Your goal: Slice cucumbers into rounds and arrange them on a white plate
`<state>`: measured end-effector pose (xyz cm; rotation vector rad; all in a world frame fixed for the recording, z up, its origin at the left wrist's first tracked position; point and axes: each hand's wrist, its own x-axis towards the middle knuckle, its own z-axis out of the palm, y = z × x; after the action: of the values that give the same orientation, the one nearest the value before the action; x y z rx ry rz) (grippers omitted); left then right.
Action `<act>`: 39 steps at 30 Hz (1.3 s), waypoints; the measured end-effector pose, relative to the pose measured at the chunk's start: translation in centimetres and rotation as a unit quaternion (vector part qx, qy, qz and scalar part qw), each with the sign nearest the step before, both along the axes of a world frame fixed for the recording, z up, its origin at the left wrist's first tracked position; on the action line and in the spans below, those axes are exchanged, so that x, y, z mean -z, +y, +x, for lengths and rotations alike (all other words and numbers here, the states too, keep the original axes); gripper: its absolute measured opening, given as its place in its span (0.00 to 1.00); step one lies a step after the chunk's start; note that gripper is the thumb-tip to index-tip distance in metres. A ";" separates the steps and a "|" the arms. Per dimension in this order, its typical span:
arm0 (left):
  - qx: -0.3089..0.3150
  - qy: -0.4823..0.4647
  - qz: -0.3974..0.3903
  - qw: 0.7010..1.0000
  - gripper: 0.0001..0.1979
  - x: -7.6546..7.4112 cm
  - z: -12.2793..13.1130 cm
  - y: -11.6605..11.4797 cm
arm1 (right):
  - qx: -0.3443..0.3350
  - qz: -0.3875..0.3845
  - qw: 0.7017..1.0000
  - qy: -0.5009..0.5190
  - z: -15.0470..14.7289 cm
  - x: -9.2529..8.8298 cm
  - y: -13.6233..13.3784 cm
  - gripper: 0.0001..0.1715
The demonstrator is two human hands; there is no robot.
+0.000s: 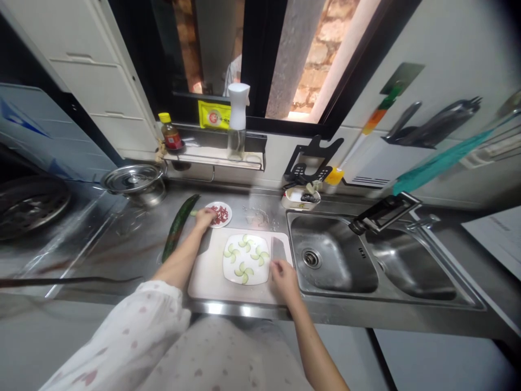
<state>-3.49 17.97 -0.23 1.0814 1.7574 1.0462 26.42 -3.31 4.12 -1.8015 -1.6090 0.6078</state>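
Note:
My left hand (205, 219) reaches to the left edge of a small white plate (229, 221) of chopped red bits (220, 214). Its fingertips are closed at the bits; what they pinch, if anything, is too small to see. On the pale cutting board (203, 282) lies a white square plate (228, 278), where thin green-edged slices (244, 272) form several pinwheels. Beside that plate's right edge is my right hand (286, 281), its fingers drawn together; I cannot make out anything in them. A knife blade (279, 248) lies just beyond it on the board.
A whole cucumber (179, 225) lies left of the board, with a lidded steel pot (140, 182) behind it. To the right is a double sink (334, 282) with a black faucet (382, 214). A shelf (203, 155) holds a sauce bottle (170, 133) and a spray bottle (237, 122).

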 end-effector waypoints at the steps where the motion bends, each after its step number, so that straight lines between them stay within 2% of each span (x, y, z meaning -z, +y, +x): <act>1: -0.002 -0.014 0.000 1.000 0.18 0.0 0.1 -0.1 | -0.001 0.001 1.000 0.002 -0.1 0.0 0.0 0.18; 7: -0.001 -0.172 0.007 0.985 0.21 -0.5 0.3 -1.3 | -0.028 0.008 0.999 0.014 -0.7 -0.3 0.6 0.16; 10: 0.004 -0.197 0.009 0.980 0.20 -1.1 0.7 -2.1 | -0.046 0.013 0.999 0.015 -1.2 -0.4 1.3 0.15; 15: 0.035 -0.196 0.041 0.979 0.17 -2.2 1.9 -3.7 | -0.087 0.029 0.996 0.002 -2.1 -0.9 3.7 0.13; 25: 0.171 -0.124 0.062 0.976 0.19 -4.7 5.2 -7.3 | -0.130 0.046 0.990 -0.020 -4.9 -3.1 8.9 0.10; 31: 0.238 -0.105 0.075 0.963 0.18 -4.9 6.8 -8.6 | -0.160 0.051 0.986 -0.021 -6.0 -3.4 10.0 0.09; 39: 0.246 -0.114 0.094 0.958 0.16 -4.9 7.2 -8.9 | -0.160 0.035 0.986 -0.022 -6.0 -2.6 10.1 0.09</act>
<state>3.67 9.09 4.67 1.3666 1.1374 0.9838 20.39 6.80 6.75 -1.5273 -1.9446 0.6474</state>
